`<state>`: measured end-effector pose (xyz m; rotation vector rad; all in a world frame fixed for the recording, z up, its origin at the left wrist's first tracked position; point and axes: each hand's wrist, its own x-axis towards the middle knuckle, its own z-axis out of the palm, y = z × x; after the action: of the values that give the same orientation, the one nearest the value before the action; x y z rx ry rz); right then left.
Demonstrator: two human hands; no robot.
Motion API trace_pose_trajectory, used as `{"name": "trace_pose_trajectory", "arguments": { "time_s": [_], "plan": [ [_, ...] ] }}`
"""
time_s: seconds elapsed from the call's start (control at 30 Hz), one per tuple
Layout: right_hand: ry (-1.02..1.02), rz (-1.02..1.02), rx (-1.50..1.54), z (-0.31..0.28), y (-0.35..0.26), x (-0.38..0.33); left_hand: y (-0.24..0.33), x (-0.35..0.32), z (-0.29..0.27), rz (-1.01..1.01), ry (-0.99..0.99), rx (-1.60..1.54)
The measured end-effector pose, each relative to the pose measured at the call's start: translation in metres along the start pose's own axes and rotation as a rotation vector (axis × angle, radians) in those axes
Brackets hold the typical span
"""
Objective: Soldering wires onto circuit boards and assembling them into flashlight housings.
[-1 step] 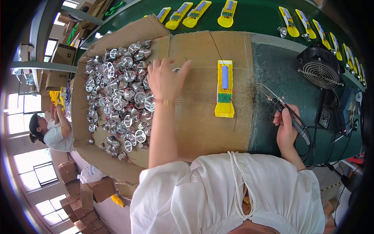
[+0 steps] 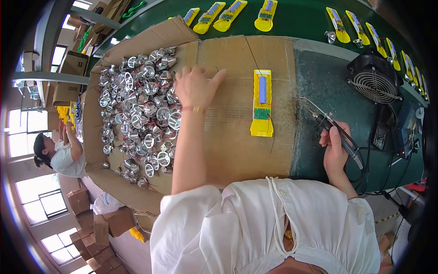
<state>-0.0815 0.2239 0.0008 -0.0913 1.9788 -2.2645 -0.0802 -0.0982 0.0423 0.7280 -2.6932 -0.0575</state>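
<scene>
My left hand (image 2: pixel 196 86) lies palm down on a cardboard sheet (image 2: pixel 237 150), thumb spread, fingertips touching the edge of a pile of shiny silver reflector cups (image 2: pixel 137 114) with thin wires. I see nothing held in it. My right hand (image 2: pixel 335 153) grips a black soldering iron (image 2: pixel 342 137), its tip pointing up and left over the dark green mat (image 2: pixel 319 82). Between the two hands a yellow plastic housing (image 2: pixel 262 102) lies on the cardboard, with a blue cylindrical cell and a small green circuit board in it.
A black fan (image 2: pixel 374 84) stands at the right with cables below it. Beyond the cardboard, a green belt (image 2: pixel 296 18) carries several more yellow housings. Another person (image 2: pixel 59 155) works at the far left. Cardboard boxes (image 2: pixel 91 219) are stacked at lower left.
</scene>
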Motion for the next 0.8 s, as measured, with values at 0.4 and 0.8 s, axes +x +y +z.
{"name": "trace_pose_trajectory", "arguments": {
  "time_s": [0.4, 0.8],
  "plan": [
    [-0.292, 0.003, -0.103, 0.007, -0.018, -0.014, 0.026, -0.094, -0.011, -0.249, -0.395, -0.967],
    [-0.285, 0.009, -0.103, 0.039, -0.002, -0.011, 0.036, -0.116, 0.013, -0.094, -0.179, -0.971]
  ]
}}
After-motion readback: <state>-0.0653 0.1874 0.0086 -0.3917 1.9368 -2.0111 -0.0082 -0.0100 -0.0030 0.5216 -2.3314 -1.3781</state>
